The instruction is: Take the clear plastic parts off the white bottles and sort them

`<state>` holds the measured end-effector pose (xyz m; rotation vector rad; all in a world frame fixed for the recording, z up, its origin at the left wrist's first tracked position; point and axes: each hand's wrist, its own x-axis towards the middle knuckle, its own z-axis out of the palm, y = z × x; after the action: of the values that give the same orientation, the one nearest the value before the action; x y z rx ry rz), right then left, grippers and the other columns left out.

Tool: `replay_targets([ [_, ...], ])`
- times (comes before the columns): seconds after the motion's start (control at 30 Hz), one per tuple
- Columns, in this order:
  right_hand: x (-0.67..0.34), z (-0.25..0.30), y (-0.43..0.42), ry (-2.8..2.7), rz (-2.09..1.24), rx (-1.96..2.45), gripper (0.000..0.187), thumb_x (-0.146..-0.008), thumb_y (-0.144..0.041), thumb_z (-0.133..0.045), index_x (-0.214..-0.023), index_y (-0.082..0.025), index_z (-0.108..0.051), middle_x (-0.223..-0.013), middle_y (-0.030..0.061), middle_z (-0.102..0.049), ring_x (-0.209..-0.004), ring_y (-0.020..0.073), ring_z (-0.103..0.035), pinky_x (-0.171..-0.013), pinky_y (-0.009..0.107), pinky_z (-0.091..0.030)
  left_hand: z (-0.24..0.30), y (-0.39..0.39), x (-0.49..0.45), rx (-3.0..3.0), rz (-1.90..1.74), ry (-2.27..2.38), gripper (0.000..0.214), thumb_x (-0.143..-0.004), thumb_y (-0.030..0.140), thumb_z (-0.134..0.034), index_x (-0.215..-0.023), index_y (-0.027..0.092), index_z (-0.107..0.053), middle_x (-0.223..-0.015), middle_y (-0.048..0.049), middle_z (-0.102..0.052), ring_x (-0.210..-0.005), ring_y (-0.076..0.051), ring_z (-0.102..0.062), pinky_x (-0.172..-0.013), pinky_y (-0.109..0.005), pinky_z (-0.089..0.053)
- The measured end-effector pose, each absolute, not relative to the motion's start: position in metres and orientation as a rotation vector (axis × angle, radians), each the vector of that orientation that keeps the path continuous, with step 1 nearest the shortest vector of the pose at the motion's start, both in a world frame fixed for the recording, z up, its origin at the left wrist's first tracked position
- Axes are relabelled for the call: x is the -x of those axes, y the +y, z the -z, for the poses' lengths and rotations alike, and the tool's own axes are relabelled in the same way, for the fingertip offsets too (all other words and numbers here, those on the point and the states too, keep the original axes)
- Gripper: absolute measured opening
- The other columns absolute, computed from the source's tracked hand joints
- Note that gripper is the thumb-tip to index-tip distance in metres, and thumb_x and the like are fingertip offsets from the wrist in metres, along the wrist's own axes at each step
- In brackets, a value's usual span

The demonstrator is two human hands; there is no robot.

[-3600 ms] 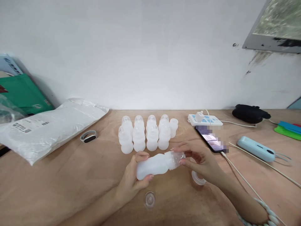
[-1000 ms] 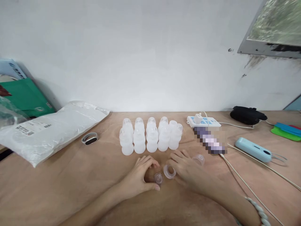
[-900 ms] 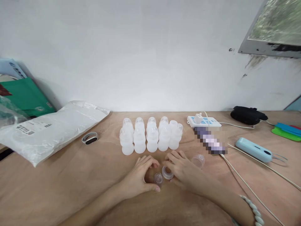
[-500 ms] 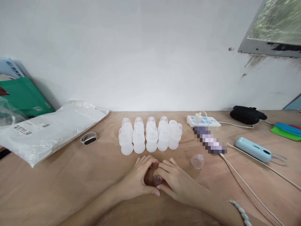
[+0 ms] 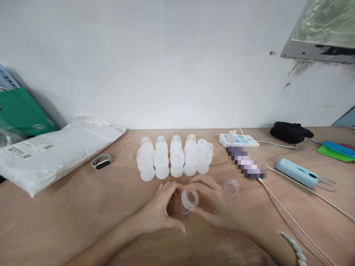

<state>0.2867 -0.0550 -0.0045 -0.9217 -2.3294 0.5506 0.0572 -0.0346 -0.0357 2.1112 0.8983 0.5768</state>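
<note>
In my right hand (image 5: 212, 201) is a translucent white screw ring (image 5: 190, 206), gripped between thumb and fingers with its opening tilted toward me. My left hand (image 5: 159, 207) curves around the space beside it, thumb and fingers apart, holding nothing; its fingertips come close to those of the right. Just under the ring, on the table, lies a small clear bottle teat (image 5: 183, 210), partly covered by the ring. Beyond my hands, several translucent white baby bottles (image 5: 162, 168) stand in two rows, most with clear domed caps. A loose clear cap (image 5: 231, 188) lies right of my right hand.
A white plastic mailing bag (image 5: 63, 151) and a fitness band (image 5: 101, 162) lie left. To the right are a power strip (image 5: 251, 140), a blurred-out phone (image 5: 245, 162) on a cable, a light blue device (image 5: 296, 172) and a black case (image 5: 291, 132). A wall (image 5: 166, 66) stands behind.
The screw ring now shows in my right hand, above the teat; earlier the fingers covered that spot. My right hand has turned and opened slightly, while the left has barely shifted.
</note>
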Motion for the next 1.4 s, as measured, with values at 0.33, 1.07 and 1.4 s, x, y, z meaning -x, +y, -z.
replay_targets([
  [0.33, -0.276, 0.013, -0.057, -2.489, -0.542, 1.012, 0.023, -0.091, -0.025, -0.067, -0.112, -0.019, -0.059, -0.112, 0.0081, -0.064, -0.1, 0.0241, -0.057, -0.089, 0.041, -0.046, 0.039, -0.033, -0.058, -2.131, -0.576, 0.914, 0.068, -0.063, 0.059, -0.085, -0.113, 0.025, -0.053, -0.115, -0.0055, -0.059, -0.1, -0.028, -0.052, -0.09, -0.04, -0.042],
  [1.07, -0.265, 0.025, -0.066, -1.7, -1.176, 0.924, 0.015, -0.079, -0.02, -0.069, -0.066, -0.018, -0.061, -0.062, -0.0002, -0.062, -0.056, 0.0125, -0.054, -0.053, 0.025, -0.04, 0.056, -0.036, -0.06, -1.516, -0.863, 0.527, 0.04, -0.067, 0.033, -0.084, -0.086, 0.02, -0.051, -0.082, 0.0026, -0.057, -0.07, -0.012, -0.048, -0.062, -0.022, -0.038],
  [1.4, -0.272, 0.013, -0.067, -1.659, -1.24, 0.871, 0.017, -0.08, -0.02, -0.069, -0.066, -0.019, -0.059, -0.065, 0.0007, -0.066, -0.055, 0.0113, -0.056, -0.049, 0.022, -0.04, 0.05, -0.034, -0.058, -1.513, -0.859, 0.461, 0.048, -0.069, 0.052, -0.082, -0.086, 0.019, -0.052, -0.078, 0.0022, -0.056, -0.064, -0.01, -0.046, -0.057, -0.021, -0.035],
])
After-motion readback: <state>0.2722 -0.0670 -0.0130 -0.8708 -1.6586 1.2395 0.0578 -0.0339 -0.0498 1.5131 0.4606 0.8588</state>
